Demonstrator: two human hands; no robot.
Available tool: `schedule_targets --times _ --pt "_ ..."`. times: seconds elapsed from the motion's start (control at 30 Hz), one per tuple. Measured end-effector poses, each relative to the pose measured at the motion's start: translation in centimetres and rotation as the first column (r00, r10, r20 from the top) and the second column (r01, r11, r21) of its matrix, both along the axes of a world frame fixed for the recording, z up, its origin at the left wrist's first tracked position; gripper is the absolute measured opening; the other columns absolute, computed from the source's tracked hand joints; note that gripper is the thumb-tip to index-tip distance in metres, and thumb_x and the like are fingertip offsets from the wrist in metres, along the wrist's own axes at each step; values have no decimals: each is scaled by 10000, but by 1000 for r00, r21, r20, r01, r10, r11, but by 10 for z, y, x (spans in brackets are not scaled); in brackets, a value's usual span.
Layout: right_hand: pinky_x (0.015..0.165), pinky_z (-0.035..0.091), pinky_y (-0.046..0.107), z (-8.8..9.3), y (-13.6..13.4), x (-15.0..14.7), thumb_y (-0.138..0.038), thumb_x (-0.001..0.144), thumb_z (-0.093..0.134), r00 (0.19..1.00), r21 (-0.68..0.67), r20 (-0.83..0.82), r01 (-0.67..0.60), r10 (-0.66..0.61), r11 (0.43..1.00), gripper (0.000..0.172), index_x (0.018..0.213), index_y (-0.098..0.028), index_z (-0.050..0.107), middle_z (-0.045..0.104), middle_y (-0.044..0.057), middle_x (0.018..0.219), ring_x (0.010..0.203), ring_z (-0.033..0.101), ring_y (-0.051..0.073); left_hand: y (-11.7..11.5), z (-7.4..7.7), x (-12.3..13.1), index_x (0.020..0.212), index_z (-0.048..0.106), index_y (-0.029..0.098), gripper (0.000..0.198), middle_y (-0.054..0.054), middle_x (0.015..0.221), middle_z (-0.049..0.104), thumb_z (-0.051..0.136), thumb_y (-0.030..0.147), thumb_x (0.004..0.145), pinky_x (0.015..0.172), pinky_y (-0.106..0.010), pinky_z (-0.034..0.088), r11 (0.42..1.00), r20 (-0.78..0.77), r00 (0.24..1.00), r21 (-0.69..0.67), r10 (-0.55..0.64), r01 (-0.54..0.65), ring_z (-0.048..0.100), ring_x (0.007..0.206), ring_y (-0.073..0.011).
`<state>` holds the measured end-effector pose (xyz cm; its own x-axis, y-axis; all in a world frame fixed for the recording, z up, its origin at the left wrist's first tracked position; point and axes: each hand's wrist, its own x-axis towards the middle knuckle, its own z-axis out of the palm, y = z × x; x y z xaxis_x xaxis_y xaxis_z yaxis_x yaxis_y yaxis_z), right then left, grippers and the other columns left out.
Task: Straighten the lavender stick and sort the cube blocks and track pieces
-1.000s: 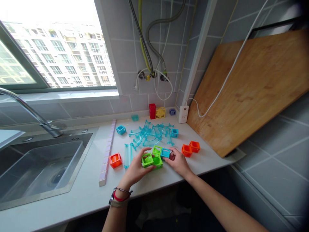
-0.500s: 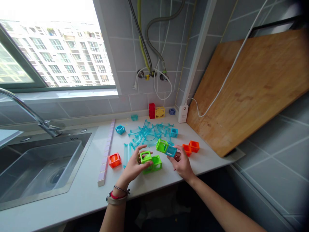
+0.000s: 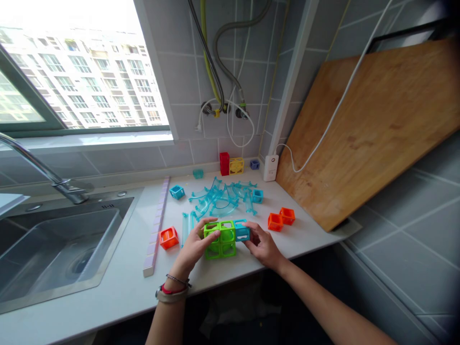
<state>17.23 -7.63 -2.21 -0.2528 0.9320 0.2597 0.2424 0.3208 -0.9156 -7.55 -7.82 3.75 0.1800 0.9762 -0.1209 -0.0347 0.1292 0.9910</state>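
Observation:
On the front of the counter stand several green open-frame cube blocks [image 3: 220, 249], stacked two wide and two high. My left hand [image 3: 197, 243] is closed round the upper left green block, thumb in front and fingers behind. A blue cube block [image 3: 242, 231] sticks out to the right of the upper row, against the upper right green block. My right hand [image 3: 263, 245] pinches this blue block at its right side. Behind the stack lies a pile of clear blue track pieces [image 3: 223, 199]. Whether the blocks have clicked together I cannot tell.
Two orange blocks [image 3: 276, 222] lie to the right, another orange block [image 3: 168, 237] to the left beside a long pale strip [image 3: 156, 225]. Red [image 3: 224, 164] and yellow blocks [image 3: 236, 166] stand by the wall. A sink [image 3: 108, 249] is at left, a leaning wooden board [image 3: 373, 134] at right.
My right hand has moved left and brought the blue block, with the green block joined to it, onto the stack's upper right. My left hand keeps its hold on the upper left green block.

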Motion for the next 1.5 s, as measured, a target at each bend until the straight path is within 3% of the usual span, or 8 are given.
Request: schedule_targets --times 0.2,0.4,0.53,0.73,0.93,1.03,1.23,1.5 --pt "563 422 243 2 0 0 -342 895 654 1000 8 6 5 -5 1000 458 1338 -266 563 476 -62 680 561 458 119 -1 1 3 1254 585 213 596 -103 1175 732 832 440 761 887 -376 587 1000 -39 999 30 5 -3 710 1073 -287" --pt "580 465 240 8 1 -1 -340 887 671 998 -56 -17 -61 60 997 736 1543 -279 345 552 -20 839 682 560 141 0 0 4 1169 591 192 511 -84 1043 741 812 438 779 824 -358 588 993 -84 992 71 97 -91 723 961 -261" --pt "575 477 234 10 4 1 -420 861 733 997 -120 -38 -73 69 990 760 1524 -266 395 552 12 934 754 564 151 -1 1 3 1167 584 193 503 -66 979 738 807 431 783 795 -352 591 993 -84 991 76 100 -94 730 914 -253" --pt "606 508 245 10 7 1 -493 833 759 999 -105 -36 -32 28 994 701 1441 -245 515 566 97 1226 899 593 185 -3 0 5 1237 541 214 565 -111 1106 744 810 420 785 827 -397 609 998 -14 1000 62 -5 6 731 1012 -290" --pt "669 510 273 2 9 3 -505 812 784 992 -203 -99 -91 73 975 677 1369 -223 522 685 36 960 819 647 192 -1 -3 9 1219 567 209 546 -91 1058 747 806 431 781 802 -369 602 997 -88 996 78 34 -27 733 976 -276" --pt "667 512 275 3 9 3 -523 786 801 991 -214 -112 -89 66 973 681 1338 -223 537 693 38 957 816 658 198 -1 -1 9 1234 559 209 569 -83 1041 742 808 441 778 800 -366 600 998 -90 995 57 43 -38 732 970 -274" --pt "677 528 278 7 7 4 -542 762 812 987 -225 -136 -116 87 967 718 1350 -224 549 700 49 1009 847 676 202 -4 4 8 1357 491 219 748 -89 1054 743 853 398 727 824 -397 606 998 -31 998 -39 -56 55 742 968 -279" --pt "723 538 297 5 9 3 -513 740 845 979 -255 -179 -138 94 957 727 1342 -223 560 699 42 986 881 672 210 -2 -2 5 1298 533 228 660 -79 1038 745 847 405 745 817 -376 604 998 -62 997 1 -56 57 739 950 -266"
